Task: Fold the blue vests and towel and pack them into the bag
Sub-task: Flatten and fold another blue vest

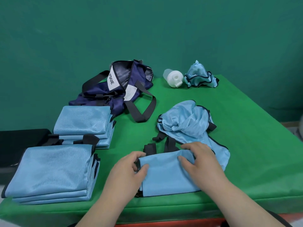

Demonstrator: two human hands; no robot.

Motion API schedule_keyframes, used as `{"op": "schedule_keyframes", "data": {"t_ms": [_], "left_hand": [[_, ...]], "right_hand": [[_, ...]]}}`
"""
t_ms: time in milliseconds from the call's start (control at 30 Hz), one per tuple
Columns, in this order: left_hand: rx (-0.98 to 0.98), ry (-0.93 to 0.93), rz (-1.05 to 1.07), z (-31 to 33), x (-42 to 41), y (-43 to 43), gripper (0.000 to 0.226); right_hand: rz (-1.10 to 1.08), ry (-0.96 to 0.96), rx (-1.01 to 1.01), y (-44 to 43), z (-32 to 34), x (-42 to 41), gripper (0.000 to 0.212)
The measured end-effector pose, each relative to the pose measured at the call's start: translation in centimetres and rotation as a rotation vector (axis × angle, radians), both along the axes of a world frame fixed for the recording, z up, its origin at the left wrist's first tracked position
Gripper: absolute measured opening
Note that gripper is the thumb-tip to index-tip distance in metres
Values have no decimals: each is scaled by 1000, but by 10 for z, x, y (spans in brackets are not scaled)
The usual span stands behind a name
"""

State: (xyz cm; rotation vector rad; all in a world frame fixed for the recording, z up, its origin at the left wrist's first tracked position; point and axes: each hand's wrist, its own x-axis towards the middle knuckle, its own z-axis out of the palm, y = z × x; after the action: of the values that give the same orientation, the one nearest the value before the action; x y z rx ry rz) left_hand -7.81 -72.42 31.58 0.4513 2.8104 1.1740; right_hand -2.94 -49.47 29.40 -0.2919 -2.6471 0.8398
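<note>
A folded light-blue vest (165, 176) lies near the table's front edge. My left hand (131, 167) pinches its left edge between thumb and fingers. My right hand (198, 159) grips its top right corner with curled fingers. An unfolded blue vest (185, 122) is heaped just behind, partly under the folded one. Two stacks of folded vests lie at the left, the front stack (52, 172) and the rear stack (83, 122). The navy bag (121, 86) lies open at the back, handles sprawled. A crumpled blue cloth (198, 76) sits at the back right.
A white plastic bottle (173, 78) lies on its side beside the crumpled cloth. The green table cover (246, 145) is bare on the right. A black case (18, 145) sits off the table's left edge. A green wall backs the scene.
</note>
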Motion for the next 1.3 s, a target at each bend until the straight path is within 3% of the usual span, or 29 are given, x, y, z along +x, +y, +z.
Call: {"op": "schedule_keyframes", "data": {"t_ms": [100,233,300,433,533,633,733,800,1067,1300], "left_hand": [[-59,117,-2,-1,0,-1,28],[-102,563,-85,7,7,3,28],[-146,684,-217,3,11,13,31],[-438,577,-335,-25,9,24,45],[-521,483,-371,-33,6,22,51],[-571,454,-375,-33,5,21,55],[-632,429,-345,-37,3,16,60],[-645,393,-317,-38,2,12,64],[-639,191,-353,-18,8,9,86],[-571,288,-340,-25,14,-7,56]], "right_hand": [[-3,-43,57,-1,0,0,30],[-20,-79,70,-3,3,-1,31],[-21,-94,77,-5,2,-2,35],[-29,-17,113,-4,2,1,44],[67,91,252,-6,5,8,44],[211,-64,381,-16,2,13,60],[231,-297,392,-13,1,13,87],[242,-340,416,-7,3,13,92],[238,-350,346,0,4,13,94],[249,-215,274,7,4,21,68]]}}
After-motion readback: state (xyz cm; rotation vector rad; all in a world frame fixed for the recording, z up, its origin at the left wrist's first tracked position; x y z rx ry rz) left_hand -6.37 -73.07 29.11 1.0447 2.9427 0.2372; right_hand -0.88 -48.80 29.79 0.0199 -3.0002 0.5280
